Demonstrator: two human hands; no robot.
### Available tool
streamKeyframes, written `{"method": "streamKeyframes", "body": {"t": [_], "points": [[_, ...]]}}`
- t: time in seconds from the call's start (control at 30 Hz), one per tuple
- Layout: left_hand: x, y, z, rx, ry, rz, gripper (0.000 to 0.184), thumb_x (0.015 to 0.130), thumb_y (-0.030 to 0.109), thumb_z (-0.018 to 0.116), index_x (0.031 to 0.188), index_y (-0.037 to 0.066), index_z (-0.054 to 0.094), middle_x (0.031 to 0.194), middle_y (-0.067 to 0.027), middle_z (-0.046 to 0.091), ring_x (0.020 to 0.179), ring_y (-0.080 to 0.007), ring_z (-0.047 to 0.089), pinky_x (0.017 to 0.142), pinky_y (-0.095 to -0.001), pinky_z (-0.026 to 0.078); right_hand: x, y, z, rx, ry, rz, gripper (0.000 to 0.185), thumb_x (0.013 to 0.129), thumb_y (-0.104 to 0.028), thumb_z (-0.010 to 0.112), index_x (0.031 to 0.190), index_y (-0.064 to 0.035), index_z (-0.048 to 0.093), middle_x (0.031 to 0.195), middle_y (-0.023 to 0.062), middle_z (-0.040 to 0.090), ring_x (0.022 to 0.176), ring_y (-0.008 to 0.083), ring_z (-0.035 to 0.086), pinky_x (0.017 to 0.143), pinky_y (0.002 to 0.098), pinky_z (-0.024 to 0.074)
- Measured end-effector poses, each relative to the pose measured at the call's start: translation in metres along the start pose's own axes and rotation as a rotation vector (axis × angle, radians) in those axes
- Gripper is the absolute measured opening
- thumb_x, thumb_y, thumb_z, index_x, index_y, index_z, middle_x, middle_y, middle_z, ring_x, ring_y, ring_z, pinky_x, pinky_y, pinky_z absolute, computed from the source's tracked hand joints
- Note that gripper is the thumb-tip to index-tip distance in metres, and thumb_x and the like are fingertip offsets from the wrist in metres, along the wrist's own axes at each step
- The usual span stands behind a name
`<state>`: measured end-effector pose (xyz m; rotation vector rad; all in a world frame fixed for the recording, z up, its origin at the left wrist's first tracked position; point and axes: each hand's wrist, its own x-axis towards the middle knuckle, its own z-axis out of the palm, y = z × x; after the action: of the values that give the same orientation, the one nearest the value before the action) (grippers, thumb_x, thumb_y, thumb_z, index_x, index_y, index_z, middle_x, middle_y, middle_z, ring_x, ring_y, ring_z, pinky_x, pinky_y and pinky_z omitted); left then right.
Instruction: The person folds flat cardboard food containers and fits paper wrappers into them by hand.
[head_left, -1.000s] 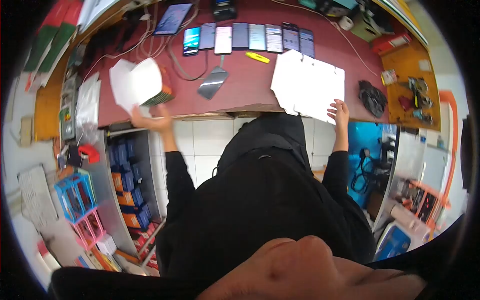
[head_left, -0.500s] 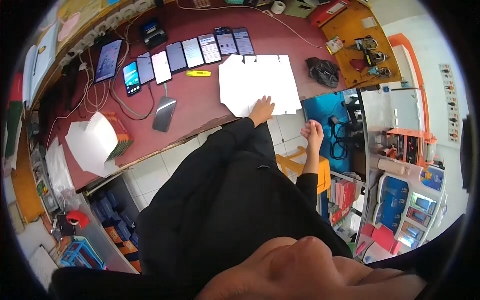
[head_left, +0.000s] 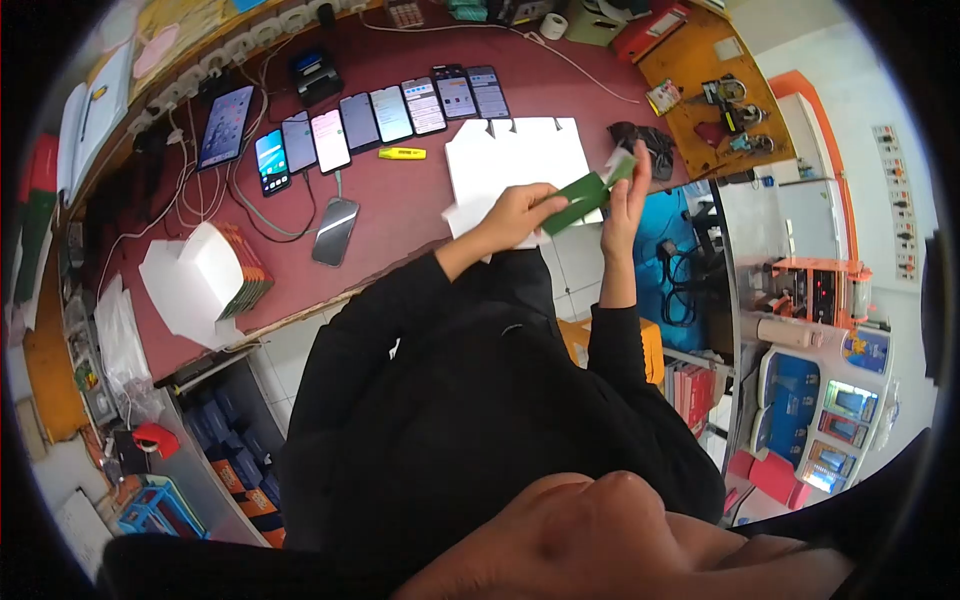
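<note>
A green card sheet (head_left: pixel 574 205) with a white side is bent or folded between my hands, above the near edge of the desk. My left hand (head_left: pixel 517 217) grips its left end, thumb on top. The other end lies in my right hand (head_left: pixel 622 205), against the thumb, with the fingers raised. Beneath and behind them, white cut card sheets (head_left: pixel 515 155) lie in a pile on the red desk. A crumpled black plastic bag (head_left: pixel 655 155) sits just beyond my right hand.
Several phones (head_left: pixel 391 113) stand in a row behind a yellow highlighter (head_left: pixel 402 154). A dark phone (head_left: pixel 336 232) lies nearer, on a cable. At left are a tablet (head_left: pixel 224 127) and a bundle of folded card (head_left: pixel 240 270). A yellow stool (head_left: pixel 651 345) stands below.
My left hand has lifted off the white pile and now grips a green card sheet. My right hand has risen to the sheet's other end. The white sheets have shifted slightly.
</note>
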<state>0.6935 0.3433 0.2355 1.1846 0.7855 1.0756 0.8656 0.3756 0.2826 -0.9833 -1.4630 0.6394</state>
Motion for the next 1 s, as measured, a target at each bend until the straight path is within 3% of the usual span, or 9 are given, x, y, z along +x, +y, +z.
{"method": "streamKeyframes", "body": {"t": [0.07, 0.2, 0.4, 0.47, 0.6, 0.73, 0.8, 0.9, 1.0], "points": [[-0.021, 0.006, 0.003, -0.285, -0.002, -0.181, 0.026, 0.095, 0.024, 0.057, 0.103, 0.001, 0.063, 0.08, -0.0009, 0.063, 0.062, -0.0057, 0.056, 0.053, -0.0204, 0.045, 0.005, -0.007, 0.013, 0.003, -0.275, -0.114, 0.039, 0.092, -0.023, 0.051, 0.126, -0.0031, 0.049, 0.14, 0.015, 0.037, 0.127, 0.0241, 0.036, 0.105, 0.0361, 0.0293], [-0.06, 0.001, 0.009, -0.788, 0.133, -0.511, 0.024, 0.094, 0.023, 0.058, 0.102, 0.002, 0.064, 0.078, -0.0005, 0.064, 0.053, -0.0046, 0.052, 0.045, -0.0181, 0.04, -0.015, -0.035, 0.043, 0.31, -0.411, 0.107, 0.023, 0.083, -0.009, 0.059, 0.105, -0.0031, 0.056, 0.12, 0.0132, 0.049, 0.124, 0.0262, 0.041, 0.104, 0.0363, 0.0292], [-0.091, 0.031, -0.007, -0.391, 0.25, -0.153, 0.029, 0.094, 0.023, 0.058, 0.111, -0.001, 0.062, 0.072, -0.0003, 0.064, 0.052, -0.0019, 0.049, 0.045, -0.0165, 0.033, -0.007, -0.043, 0.056, 0.022, -0.548, -0.103, 0.018, 0.079, -0.007, 0.061, 0.095, -0.0011, 0.055, 0.096, 0.0095, 0.051, 0.095, 0.0219, 0.049, 0.089, 0.0315, 0.0363], [-0.098, 0.036, -0.007, -0.258, 0.347, -0.09, 0.032, 0.094, 0.024, 0.058, 0.116, 0.001, 0.062, 0.073, -0.0007, 0.064, 0.053, -0.0016, 0.05, 0.046, -0.0166, 0.034, -0.002, -0.043, 0.059, 0.081, -0.749, 0.027, 0.018, 0.08, -0.008, 0.06, 0.095, -0.0014, 0.055, 0.097, 0.0089, 0.052, 0.097, 0.021, 0.049, 0.089, 0.0315, 0.0367], [-0.104, 0.039, -0.008, -0.265, 0.421, -0.005, 0.03, 0.093, 0.025, 0.059, 0.112, 0.002, 0.064, 0.074, 0.0026, 0.065, 0.056, -0.0005, 0.053, 0.047, -0.0162, 0.034, -0.001, -0.049, 0.071, 0.396, -0.711, 0.372, 0.018, 0.088, -0.014, 0.055, 0.1, -0.0014, 0.056, 0.095, 0.0076, 0.052, 0.098, 0.0167, 0.049, 0.089, 0.0293, 0.0369], [-0.108, 0.049, -0.007, -0.35, 0.432, 0.032, 0.031, 0.094, 0.023, 0.058, 0.115, 0.001, 0.063, 0.075, 0.0025, 0.064, 0.056, -0.0006, 0.053, 0.047, -0.0165, 0.034, 0.008, -0.043, 0.08, 0.282, -0.881, -0.028, 0.022, 0.094, -0.022, 0.052, 0.095, -0.0004, 0.058, 0.095, 0.0063, 0.054, 0.093, 0.015, 0.049, 0.085, 0.0272, 0.0382], [-0.108, 0.05, -0.007, -0.368, 0.45, 0.044, 0.03, 0.094, 0.023, 0.058, 0.115, 0.001, 0.062, 0.075, 0.0023, 0.064, 0.057, -0.0006, 0.053, 0.047, -0.0166, 0.034, 0.006, -0.043, 0.084, 0.287, -0.83, -0.022, 0.019, 0.092, -0.02, 0.056, 0.092, -0.0008, 0.059, 0.095, 0.006, 0.053, 0.091, 0.0154, 0.049, 0.085, 0.0273, 0.0377], [-0.106, 0.045, -0.014, -0.367, 0.43, 0.001, 0.03, 0.095, 0.021, 0.057, 0.115, 0.0, 0.061, 0.077, 0.0011, 0.064, 0.06, -0.0014, 0.054, 0.05, -0.017, 0.037, 0.008, -0.041, 0.091, 0.266, -0.496, -0.086, 0.012, 0.083, -0.01, 0.067, 0.091, -0.0028, 0.061, 0.092, 0.0061, 0.052, 0.089, 0.0166, 0.049, 0.082, 0.0282, 0.0376], [-0.103, 0.041, -0.015, -0.568, 0.348, -0.123, 0.03, 0.095, 0.02, 0.056, 0.115, -0.002, 0.061, 0.078, 0.0003, 0.064, 0.065, -0.0027, 0.055, 0.055, -0.0175, 0.041, 0.014, -0.055, 0.095, 0.209, -0.573, -0.264, 0.013, 0.083, -0.011, 0.068, 0.09, -0.0026, 0.061, 0.093, 0.0066, 0.052, 0.087, 0.0173, 0.049, 0.081, 0.0282, 0.0382]]}}
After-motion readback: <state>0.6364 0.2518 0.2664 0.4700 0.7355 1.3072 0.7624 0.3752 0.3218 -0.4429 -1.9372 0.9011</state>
